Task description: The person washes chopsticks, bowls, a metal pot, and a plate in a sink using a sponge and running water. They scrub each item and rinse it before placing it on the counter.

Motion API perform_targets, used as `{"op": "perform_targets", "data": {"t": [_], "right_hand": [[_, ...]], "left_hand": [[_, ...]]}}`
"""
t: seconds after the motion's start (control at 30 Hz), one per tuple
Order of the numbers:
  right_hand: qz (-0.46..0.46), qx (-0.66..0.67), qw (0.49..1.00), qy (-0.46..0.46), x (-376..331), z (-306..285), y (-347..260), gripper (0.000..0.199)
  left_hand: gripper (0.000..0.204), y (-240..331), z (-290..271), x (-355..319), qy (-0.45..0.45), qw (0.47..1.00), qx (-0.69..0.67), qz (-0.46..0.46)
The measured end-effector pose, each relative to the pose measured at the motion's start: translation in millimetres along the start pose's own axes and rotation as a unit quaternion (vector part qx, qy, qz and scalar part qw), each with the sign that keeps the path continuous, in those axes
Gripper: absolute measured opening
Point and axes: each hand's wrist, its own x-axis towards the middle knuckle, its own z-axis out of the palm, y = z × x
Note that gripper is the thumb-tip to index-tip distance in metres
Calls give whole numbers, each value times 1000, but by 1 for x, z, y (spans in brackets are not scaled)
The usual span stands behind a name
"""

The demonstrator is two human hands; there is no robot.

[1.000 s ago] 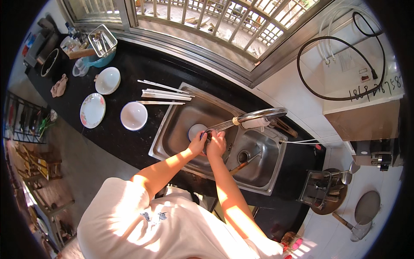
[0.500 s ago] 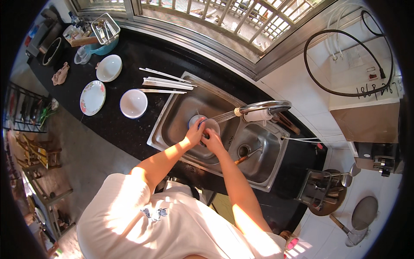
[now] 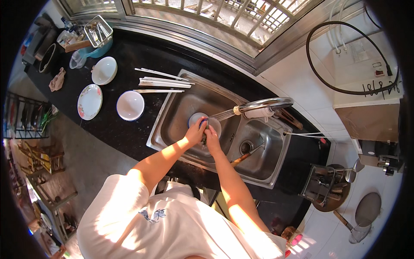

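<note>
steel sink [image 3: 172, 125], small dish [image 3: 199, 118] half hidden behind both hands

Bright window sunlight, hard shadows, glare on white shirt, fisheye-bent edges, sharp focus

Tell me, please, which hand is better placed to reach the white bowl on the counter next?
The left hand, probably: the white bowl sits on the counter to the left of the sink, its side.
</note>
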Motion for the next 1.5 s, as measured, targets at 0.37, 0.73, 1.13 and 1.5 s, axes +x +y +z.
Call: {"op": "perform_targets", "data": {"t": [0.37,0.73,1.13,1.5], "right_hand": [[-177,-469,854,138,-5,-53,-25,26],[-303,-329,831,331,-29,4,-93,29],[181,471,862,53,14,-36,-57,41],[21,470,852,228,-15,8,-57,60]], "left_hand": [[36,13,-7,7,-17,996,38,-78],[57,-18,9,29,-229,873,-385,-192],[23,44,-9,8,-317,839,-383,-220],[33,30,31,20,179,974,136,-10]]}}
